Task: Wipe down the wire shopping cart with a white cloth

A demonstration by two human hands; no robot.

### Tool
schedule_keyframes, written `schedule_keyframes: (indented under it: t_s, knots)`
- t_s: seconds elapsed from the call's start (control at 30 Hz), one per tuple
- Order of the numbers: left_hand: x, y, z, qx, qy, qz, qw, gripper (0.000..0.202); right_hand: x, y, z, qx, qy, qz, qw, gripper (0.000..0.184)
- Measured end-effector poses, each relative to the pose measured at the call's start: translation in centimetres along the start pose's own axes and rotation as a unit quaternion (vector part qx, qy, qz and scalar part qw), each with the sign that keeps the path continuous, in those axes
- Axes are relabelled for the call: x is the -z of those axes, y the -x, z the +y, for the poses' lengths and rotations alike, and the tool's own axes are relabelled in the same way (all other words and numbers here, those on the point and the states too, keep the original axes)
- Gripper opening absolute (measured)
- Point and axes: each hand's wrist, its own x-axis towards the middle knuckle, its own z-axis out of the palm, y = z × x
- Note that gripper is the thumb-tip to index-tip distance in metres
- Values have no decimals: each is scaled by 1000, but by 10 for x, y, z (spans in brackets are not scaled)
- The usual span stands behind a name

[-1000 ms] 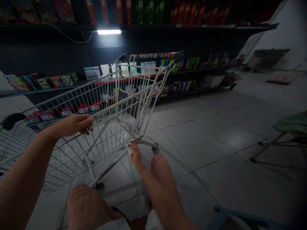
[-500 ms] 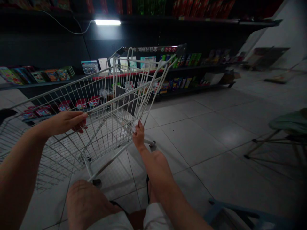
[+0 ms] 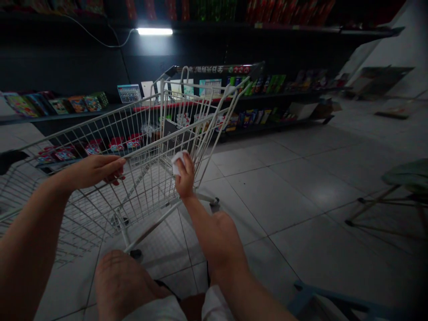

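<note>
A white wire shopping cart point(image 3: 147, 147) stands in front of me on the tiled floor, its handle at the far end. My left hand point(image 3: 96, 171) is wrapped over the top rail of the cart's near side. My right hand point(image 3: 184, 176) is closed on a small white cloth point(image 3: 177, 161) and presses it against the wire side of the cart, about halfway up. My knees show at the bottom of the view.
Dark shelves point(image 3: 83, 113) with packaged goods run along the back under a lit tube lamp point(image 3: 154, 31). A folding stool point(image 3: 394, 187) stands at the right. A blue frame point(image 3: 334, 301) lies at the lower right.
My right hand has risen with the cloth from the cart's lower frame up along its wire side. My left hand has kept its grip on the rail.
</note>
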Motion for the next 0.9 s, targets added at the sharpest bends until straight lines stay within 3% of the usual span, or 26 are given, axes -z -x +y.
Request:
schedule_keyframes:
  t_s: [0.1, 0.2, 0.27, 0.33, 0.4, 0.47, 0.53, 0.63, 0.73, 0.8, 0.9]
  knots:
    - [-2, -2, -3, 0, 15, 0, 1000, 48, -11, 88, 12, -25, -8, -70, 997, 55]
    - [-4, -3, -5, -12, 10, 17, 1000, 48, -5, 132, 17, -26, -23, -123, 992, 53]
    - [-4, -2, -5, -9, 9, 11, 1000, 48, 2, 125, 14, -29, -26, -111, 993, 54]
    - [-3, -2, -4, -2, 8, 0, 1000, 47, 6, 98, 6, -38, -25, -64, 997, 56]
    - [-3, -1, -2, -1, 4, -1, 1000, 48, 2, 69, -6, -39, -29, -22, 999, 58]
    - [-2, 0, 1, -3, 2, 3, 1000, 47, -9, 60, -18, -38, -35, -20, 998, 59]
    - [-2, 1, 5, -2, 4, 4, 1000, 44, -24, 81, -29, -47, -39, -53, 997, 60]
    - [-2, 3, 11, 0, 7, 5, 1000, 39, -40, 149, -39, -82, -41, -119, 989, 64]
    - [-2, 4, 13, 2, 5, 11, 1000, 40, -38, 192, -50, -111, -42, -137, 983, 64]
    - [-2, 4, 12, 1, 7, 12, 1000, 41, -29, 178, -63, -108, -62, -100, 987, 63]
    - [-3, 4, 8, -3, 10, 12, 1000, 43, -15, 106, -92, -39, -103, -57, 992, 65]
